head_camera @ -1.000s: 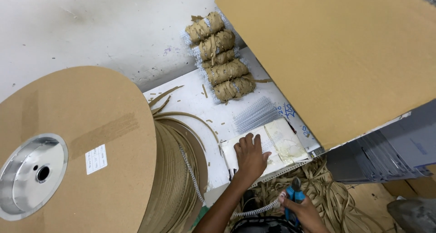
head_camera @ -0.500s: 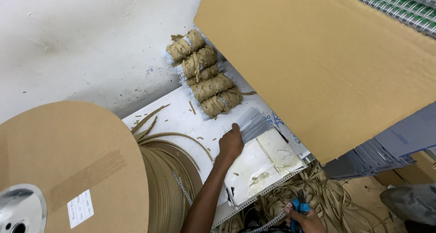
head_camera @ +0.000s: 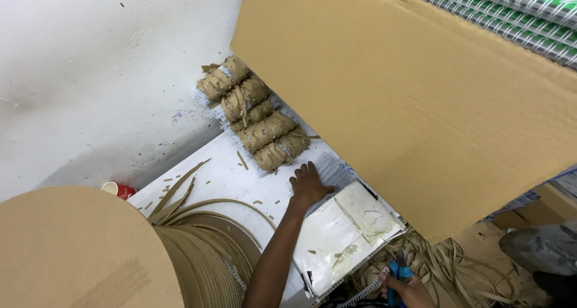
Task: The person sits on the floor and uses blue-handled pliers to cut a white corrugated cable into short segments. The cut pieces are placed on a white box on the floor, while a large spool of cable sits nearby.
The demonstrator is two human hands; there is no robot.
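Wire coils point(head_camera: 329, 167) lie loose on the white surface point(head_camera: 222, 179) under the spread left hand point(head_camera: 309, 185) — right hand point(head_camera: 409, 287), low, grips blue-handled cutters point(head_camera: 398, 276).

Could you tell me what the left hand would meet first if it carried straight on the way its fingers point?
Probably the silvery wire coils just past the left hand, its fingertips perhaps already touching them; beyond lie the paper-wrapped brown bundles. Depth is unclear.
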